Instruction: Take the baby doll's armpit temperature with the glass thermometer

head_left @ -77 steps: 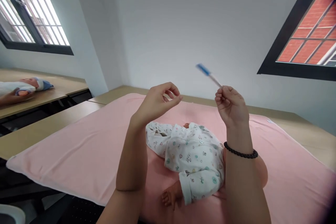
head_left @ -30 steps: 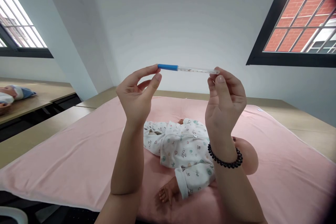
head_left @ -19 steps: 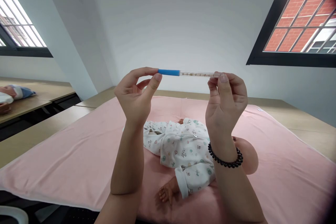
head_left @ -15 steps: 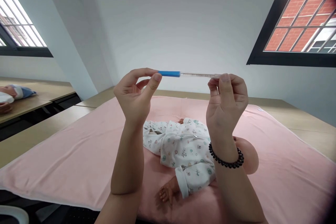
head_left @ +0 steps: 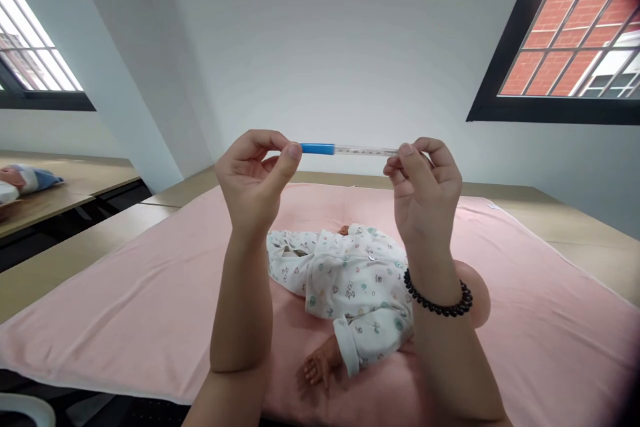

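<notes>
A thin glass thermometer with a blue end piece is held level at eye height, dark marks showing along its clear part. My left hand pinches the blue end between thumb and fingers. At the other end, the clear tip sits between the thumb and fingers of my right hand, which partly hide it. Below lies a baby doll on its back in a white printed outfit, its head to the right, partly behind my right wrist. A black bead bracelet circles that wrist.
A pink cloth covers most of the table beneath the doll. Another doll with blue cloth lies on a separate table at far left. A white wall and barred windows stand behind. A pale curved rim shows at lower left.
My right hand has moved left and the thermometer sits slightly lower. It appears turned a little, with its marks plainer now. Both hands keep their pinch; the doll has not moved.
</notes>
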Tool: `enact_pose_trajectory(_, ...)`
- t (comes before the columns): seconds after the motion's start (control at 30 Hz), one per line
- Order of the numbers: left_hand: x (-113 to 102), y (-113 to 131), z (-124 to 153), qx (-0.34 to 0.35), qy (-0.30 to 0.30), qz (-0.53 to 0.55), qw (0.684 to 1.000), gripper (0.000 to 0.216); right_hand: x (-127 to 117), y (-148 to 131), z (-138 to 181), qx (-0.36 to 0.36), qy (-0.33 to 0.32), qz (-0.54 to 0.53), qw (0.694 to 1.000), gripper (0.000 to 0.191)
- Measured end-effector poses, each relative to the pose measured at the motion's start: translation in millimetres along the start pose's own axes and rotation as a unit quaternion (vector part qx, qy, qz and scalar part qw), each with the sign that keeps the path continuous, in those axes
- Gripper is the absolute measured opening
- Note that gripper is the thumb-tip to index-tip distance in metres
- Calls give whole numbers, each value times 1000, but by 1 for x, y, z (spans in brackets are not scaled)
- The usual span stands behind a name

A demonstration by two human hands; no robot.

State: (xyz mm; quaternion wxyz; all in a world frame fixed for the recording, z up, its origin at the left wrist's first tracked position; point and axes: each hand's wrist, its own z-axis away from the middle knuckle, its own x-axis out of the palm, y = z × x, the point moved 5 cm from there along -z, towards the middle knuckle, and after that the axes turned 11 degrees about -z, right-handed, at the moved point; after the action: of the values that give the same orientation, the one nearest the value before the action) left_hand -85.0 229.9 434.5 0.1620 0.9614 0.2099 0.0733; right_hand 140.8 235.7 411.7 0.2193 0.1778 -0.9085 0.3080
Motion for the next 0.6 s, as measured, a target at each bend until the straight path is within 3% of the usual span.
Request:
enact_pose_trajectory(0.13,1,-1,0,-25,-67,-29,997,18,-14,-16,-11,49,-94,95,990,16)
enact_pose_trajectory(0.23,13,1,5,-31,-201,-52,978,14,-45,-28,-25,54,-99,171,979,14)
enact_pose_trajectory(0.3,24,0,12,-38,-310,-80,947,12,-81,-29,-36,70,-67,202,975,17)
enact_pose_trajectory(0.37,37,-4,21,-41,-425,-116,897,11,-125,-20,-46,120,-39,209,970,22)
enact_pose_trajectory(0.47,55,-13,43,-23,-589,-158,792,17,-199,6,-52,234,-5,197,952,29)
enact_pose_trajectory(0.6,74,-32,76,-29,-741,-195,642,29,-277,47,-39,350,15,225,909,43)
